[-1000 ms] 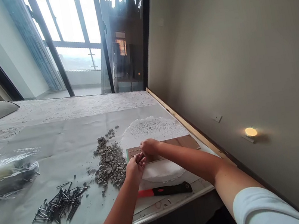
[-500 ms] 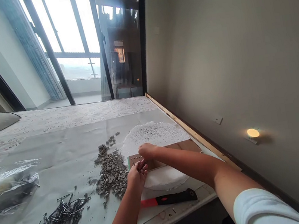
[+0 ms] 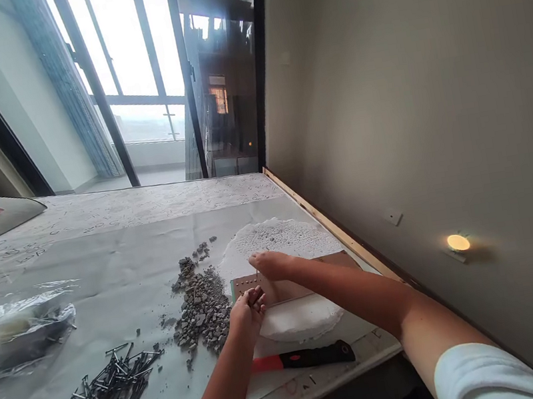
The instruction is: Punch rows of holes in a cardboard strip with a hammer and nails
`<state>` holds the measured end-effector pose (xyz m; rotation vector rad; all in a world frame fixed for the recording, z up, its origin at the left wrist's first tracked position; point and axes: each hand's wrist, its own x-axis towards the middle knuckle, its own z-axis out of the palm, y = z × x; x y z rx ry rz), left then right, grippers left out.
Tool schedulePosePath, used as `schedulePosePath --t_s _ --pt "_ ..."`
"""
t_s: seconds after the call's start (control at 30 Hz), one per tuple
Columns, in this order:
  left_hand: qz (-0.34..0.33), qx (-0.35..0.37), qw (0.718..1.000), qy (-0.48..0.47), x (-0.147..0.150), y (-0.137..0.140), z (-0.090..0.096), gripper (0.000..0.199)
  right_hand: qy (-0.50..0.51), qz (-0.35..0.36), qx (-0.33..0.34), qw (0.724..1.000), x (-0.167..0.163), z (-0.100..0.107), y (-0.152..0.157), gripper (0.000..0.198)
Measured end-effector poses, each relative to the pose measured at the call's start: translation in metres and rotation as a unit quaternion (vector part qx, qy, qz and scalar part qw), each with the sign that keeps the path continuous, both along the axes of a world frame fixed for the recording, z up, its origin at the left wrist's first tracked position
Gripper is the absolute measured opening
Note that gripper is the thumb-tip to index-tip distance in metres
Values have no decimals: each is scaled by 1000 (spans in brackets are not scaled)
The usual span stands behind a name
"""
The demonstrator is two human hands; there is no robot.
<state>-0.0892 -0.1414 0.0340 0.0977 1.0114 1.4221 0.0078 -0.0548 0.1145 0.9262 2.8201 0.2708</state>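
i've got the right hand (image 3: 272,266) above the brown board (image 3: 284,291), fingertips pinched together on a thin nail-like piece (image 3: 256,271)! left hand (image 3: 249,313) sits just on the near side, fingers partly curled; from my distant seat i can't tell what, if anything, it holds. the board lies on white foam (image 3: 300,319), gravel (image 3: 203,310) to its left, a hammer handle (image 3: 316,356) near, nails (image 3: 108,386) heaped farther left.

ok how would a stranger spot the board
From the wall, come left to the rough white slab. The board lies by the right hand, white showing on either side. Unlike the grey stones beside it, it is flat, brown and dotted at its left end.
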Motion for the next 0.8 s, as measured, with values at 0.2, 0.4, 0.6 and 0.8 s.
schedulePosePath --t_s 0.2,0.4,0.6,0.8 --pt "-16 9 1000 -6 -1 0 -1 15 47 33 -119 991 1 36 10 21" --pt "-94 48 993 -46 -4 -6 7 12 37 55 -211 975 -4 17 0 19" --pt "-67 38 996 -33 -12 -10 7 12 79 35 -72 994 2 -6 12 28" --pt "-3 17 999 -27 -10 -8 8 16 13 33 -24 999 -1 -43 11 23"
